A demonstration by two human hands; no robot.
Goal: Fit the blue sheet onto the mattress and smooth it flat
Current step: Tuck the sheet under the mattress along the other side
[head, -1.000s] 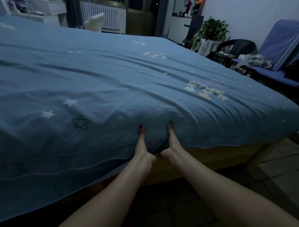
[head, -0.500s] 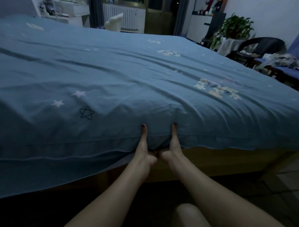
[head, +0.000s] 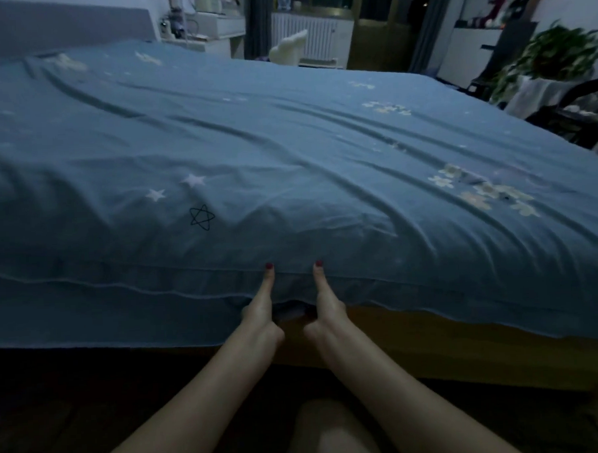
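Observation:
The blue sheet (head: 287,151), printed with stars and flowers, lies over the whole mattress with long creases running across it. Its hem hangs over the near side of the bed. My left hand (head: 260,310) and my right hand (head: 327,307) sit side by side at that near edge. Each thumb lies straight up against the sheet on the mattress side. The fingers of both hands are tucked under the hanging sheet and hidden, gripping the edge there.
The wooden bed frame (head: 467,339) shows below the sheet at the right. A grey headboard (head: 59,24) stands at the far left. A potted plant (head: 554,54) and a dark chair (head: 577,111) stand at the right. My knee (head: 334,430) is below the hands.
The view has swung left and the bed's right corner has left the frame. My hands keep the same hold at the near edge, thumbs up on the sheet.

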